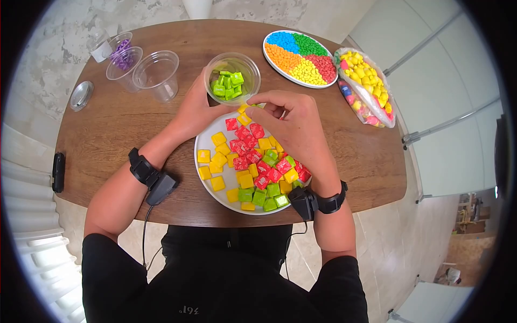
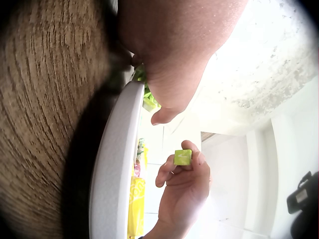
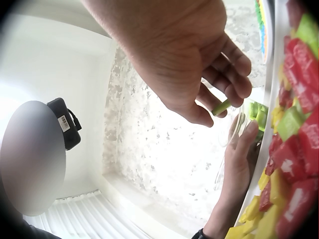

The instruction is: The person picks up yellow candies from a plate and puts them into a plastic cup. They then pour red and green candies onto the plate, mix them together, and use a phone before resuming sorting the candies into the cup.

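Note:
My left hand (image 1: 195,113) holds a see-through plastic cup (image 1: 256,81) from its left side, beyond the white plate. Inside the cup lies a pile of green wrapped candies (image 1: 229,85). The right hand (image 1: 299,121) is raised over the plate's far part, close to the cup's near rim. Between thumb and fingers it pinches one green square candy (image 2: 183,157), which also shows edge-on in the right wrist view. Red candies (image 1: 243,141), yellow ones (image 1: 218,159) and several green ones (image 1: 259,197) are spread over the white plate (image 1: 203,141).
Farther off stand a see-through cup (image 1: 167,91) and two more, with purple pieces (image 1: 121,58) showing in them. A round lid (image 1: 82,96) lies at the left. At the back right are a plate (image 1: 267,61) of small colour-sorted pieces and a bag (image 1: 369,102) of wrapped sweets.

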A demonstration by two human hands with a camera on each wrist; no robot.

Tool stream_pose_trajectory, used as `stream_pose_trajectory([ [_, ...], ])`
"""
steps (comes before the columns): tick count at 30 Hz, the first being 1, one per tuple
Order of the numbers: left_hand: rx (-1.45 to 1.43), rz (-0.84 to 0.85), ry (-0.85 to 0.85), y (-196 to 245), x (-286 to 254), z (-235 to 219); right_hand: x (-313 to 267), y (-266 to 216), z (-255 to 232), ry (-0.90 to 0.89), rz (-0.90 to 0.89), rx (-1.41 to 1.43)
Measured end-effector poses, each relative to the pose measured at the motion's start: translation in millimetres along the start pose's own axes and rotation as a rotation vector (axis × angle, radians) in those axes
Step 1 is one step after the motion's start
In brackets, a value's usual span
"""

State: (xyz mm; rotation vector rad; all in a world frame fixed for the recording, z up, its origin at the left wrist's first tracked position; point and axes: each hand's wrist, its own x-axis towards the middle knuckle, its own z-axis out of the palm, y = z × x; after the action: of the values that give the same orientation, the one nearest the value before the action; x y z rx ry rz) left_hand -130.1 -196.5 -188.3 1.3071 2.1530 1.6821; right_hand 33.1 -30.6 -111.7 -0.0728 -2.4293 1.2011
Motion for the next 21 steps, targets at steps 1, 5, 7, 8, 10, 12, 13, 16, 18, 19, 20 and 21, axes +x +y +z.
stream_pose_trajectory([
  [1,0.005,0.0,-0.001,0.9,0.1,-0.2,-0.3,-0.4,-0.2,-0.003,-0.001,-0.001],
  [5,0.009,-0.001,-0.003,1.4,0.1,-0.2,-0.4,0.6,0.3,0.005,-0.03,-0.02],
  [7,0.013,-0.005,-0.002,0.9,0.0,0.0,-0.4,1.4,0.6,0.009,-0.034,-0.016],
  [8,0.017,-0.008,-0.001,0.6,0.0,0.1,-0.4,1.5,0.7,0.012,-0.039,-0.013],
  [10,0.014,-0.012,-0.003,0.2,-0.1,0.0,-0.4,1.3,0.6,0.009,-0.035,-0.013],
  [12,0.01,-0.015,-0.004,0.0,-0.1,-0.1,-0.5,1.1,0.4,0.007,-0.032,-0.014],
  [13,0.01,-0.013,-0.006,0.3,-0.2,-0.3,-0.6,1.1,0.4,0.004,-0.03,-0.018],
  [16,0.009,-0.006,-0.007,0.0,0.2,-0.4,-0.2,1.0,0.1,-0.003,-0.021,-0.027],
  [18,0.008,-0.003,-0.007,-0.1,-0.1,-0.6,-0.2,0.8,0.2,-0.009,-0.013,-0.03],
  [19,0.006,-0.003,-0.006,1.3,-0.2,-0.7,-0.3,0.7,0.3,-0.009,-0.012,-0.026],
  [20,0.003,-0.004,-0.005,2.1,-0.3,-0.6,-0.4,0.7,0.2,-0.01,-0.011,-0.023],
  [21,0.004,-0.004,-0.004,2.3,-0.3,-0.5,-0.3,0.4,0.2,-0.011,-0.011,-0.023],
])
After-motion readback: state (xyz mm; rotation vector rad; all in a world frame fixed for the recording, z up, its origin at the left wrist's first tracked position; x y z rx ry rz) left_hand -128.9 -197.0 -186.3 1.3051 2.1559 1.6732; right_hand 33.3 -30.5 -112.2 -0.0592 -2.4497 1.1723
